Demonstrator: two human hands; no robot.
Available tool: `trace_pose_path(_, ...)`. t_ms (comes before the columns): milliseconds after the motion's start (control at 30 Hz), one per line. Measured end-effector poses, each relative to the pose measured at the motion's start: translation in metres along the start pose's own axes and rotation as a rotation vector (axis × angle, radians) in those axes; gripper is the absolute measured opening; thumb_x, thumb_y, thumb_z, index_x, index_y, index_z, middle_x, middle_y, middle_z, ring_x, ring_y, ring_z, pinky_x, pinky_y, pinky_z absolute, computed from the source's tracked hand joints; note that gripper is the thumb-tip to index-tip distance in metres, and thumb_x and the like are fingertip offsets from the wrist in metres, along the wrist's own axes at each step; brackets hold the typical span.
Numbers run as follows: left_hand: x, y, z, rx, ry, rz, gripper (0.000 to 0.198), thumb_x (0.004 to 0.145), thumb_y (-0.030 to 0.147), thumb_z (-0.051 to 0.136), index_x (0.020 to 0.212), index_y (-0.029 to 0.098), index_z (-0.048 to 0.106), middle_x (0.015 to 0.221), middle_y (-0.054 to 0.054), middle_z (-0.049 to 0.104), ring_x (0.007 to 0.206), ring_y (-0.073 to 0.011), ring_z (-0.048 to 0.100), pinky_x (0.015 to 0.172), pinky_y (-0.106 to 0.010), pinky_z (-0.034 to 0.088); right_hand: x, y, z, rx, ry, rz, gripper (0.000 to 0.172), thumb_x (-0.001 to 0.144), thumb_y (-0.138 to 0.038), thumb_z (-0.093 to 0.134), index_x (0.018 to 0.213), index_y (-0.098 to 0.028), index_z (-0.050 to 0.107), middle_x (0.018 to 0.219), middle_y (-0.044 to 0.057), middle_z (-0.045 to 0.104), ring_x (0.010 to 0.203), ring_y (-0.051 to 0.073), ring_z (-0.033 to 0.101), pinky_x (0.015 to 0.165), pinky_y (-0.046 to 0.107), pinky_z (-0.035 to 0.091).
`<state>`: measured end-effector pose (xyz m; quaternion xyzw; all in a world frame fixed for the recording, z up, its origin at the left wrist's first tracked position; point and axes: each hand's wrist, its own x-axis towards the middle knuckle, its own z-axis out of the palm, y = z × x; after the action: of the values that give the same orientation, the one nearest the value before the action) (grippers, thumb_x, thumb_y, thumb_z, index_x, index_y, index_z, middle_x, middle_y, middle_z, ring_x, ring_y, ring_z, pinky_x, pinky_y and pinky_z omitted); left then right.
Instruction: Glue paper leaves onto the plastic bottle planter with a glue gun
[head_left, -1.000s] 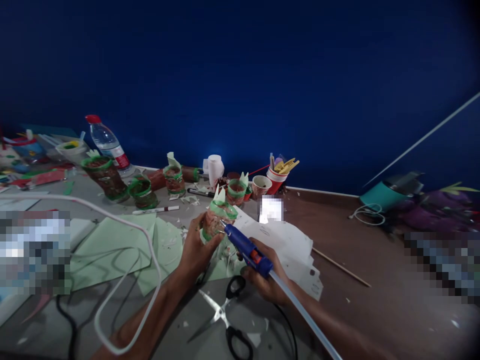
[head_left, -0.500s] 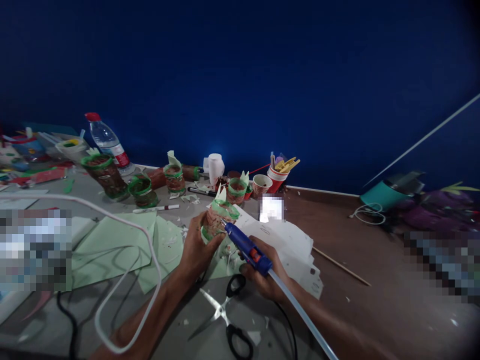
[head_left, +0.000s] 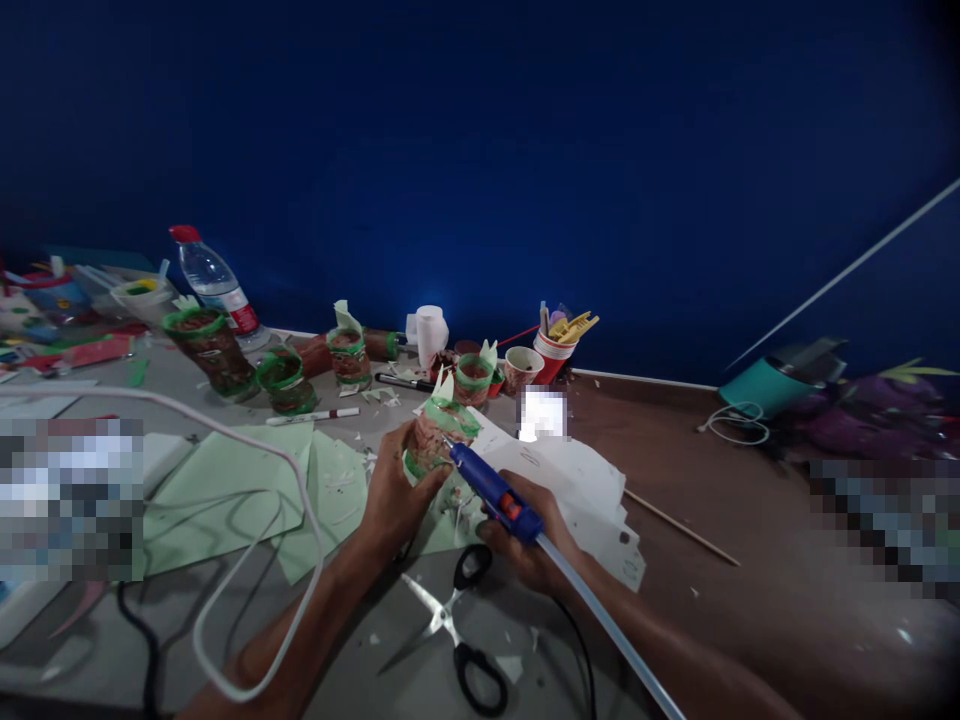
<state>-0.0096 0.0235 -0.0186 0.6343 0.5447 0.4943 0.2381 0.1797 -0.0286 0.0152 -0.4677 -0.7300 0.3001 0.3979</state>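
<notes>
My left hand [head_left: 397,488] is closed around a small brown cup with green rims [head_left: 433,432], tilted, with pale green paper points standing up from its top. In my right hand [head_left: 529,535] is a blue hot glue gun [head_left: 491,488], a long clear glue stick [head_left: 607,620] running out of its back end. The gun's metal nozzle meets or nearly meets the cup's side; I cannot tell if they touch. Black-handled scissors [head_left: 448,625] lie spread apart below my hands. Pale green paper [head_left: 225,500] and white paper sheets [head_left: 581,480] lie to either side.
Several similar brown and green cups, one of them here [head_left: 349,358], stand at the back. A clear bottle with a red cap [head_left: 214,285] leans behind them. A white cable [head_left: 300,490] loops at left. A wooden stick [head_left: 682,527] and a teal cylinder [head_left: 765,388] lie right.
</notes>
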Motion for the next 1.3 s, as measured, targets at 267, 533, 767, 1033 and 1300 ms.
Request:
trace_pose_path(267,0.0000,-0.0007,-0.0002,-0.001,-0.001,0.007,0.058,0.072,0.034,0.070,0.124,0.018,0.049,0.118,-0.011,0.058,0.112,-0.0283,0.054,0.101,-0.046,0.040,0.0031,-0.0043,-0.0012,-0.066,0.043,-0.045,0.027,0.080,-0.042,0.055,0.065,-0.022,0.044,0.060,0.000,0.050,0.053,0.014,0.044,0.050,0.026,0.035)
trace_pose_path(533,0.0009,0.0005,-0.0010,0.010,0.008,0.010,0.055,0.071,0.032,0.070,0.121,0.019,0.051,0.115,-0.010,0.059,0.111,-0.0286,0.055,0.100,-0.045,0.041,0.0055,-0.0074,-0.0033,-0.208,0.087,-0.092,0.029,0.080,-0.041,0.056,0.061,-0.023,0.045,0.056,0.001,0.052,0.054,0.016,0.047,0.054,0.030,0.036)
trace_pose_path(767,0.0025,0.0049,-0.0044,-0.041,0.007,-0.047,0.056,0.073,0.034,0.067,0.123,0.016,0.050,0.116,-0.012,0.059,0.111,-0.0288,0.056,0.099,-0.045,0.042,0.0032,-0.0035,-0.0052,-0.175,0.100,-0.086,0.030,0.081,-0.043,0.055,0.061,-0.023,0.045,0.058,0.003,0.052,0.057,0.018,0.047,0.057,0.032,0.037)
trace_pose_path(1033,0.0015,0.0043,-0.0030,-0.010,0.023,-0.017,0.057,0.071,0.035,0.069,0.122,0.016,0.051,0.114,-0.012,0.060,0.110,-0.0290,0.057,0.098,-0.045,0.044,0.0047,-0.0079,-0.0037,-0.149,0.059,-0.138,0.028,0.082,-0.043,0.052,0.064,-0.023,0.046,0.059,0.002,0.053,0.059,0.019,0.048,0.062,0.033,0.036)
trace_pose_path(1300,0.0007,0.0055,-0.0031,-0.003,0.003,-0.010,0.058,0.073,0.038,0.069,0.122,0.015,0.050,0.117,-0.013,0.060,0.110,-0.0286,0.057,0.099,-0.046,0.043,0.0071,-0.0058,-0.0037,-0.196,0.074,-0.160,0.026,0.082,-0.038,0.051,0.063,-0.023,0.042,0.057,0.000,0.050,0.056,0.016,0.046,0.065,0.032,0.037)
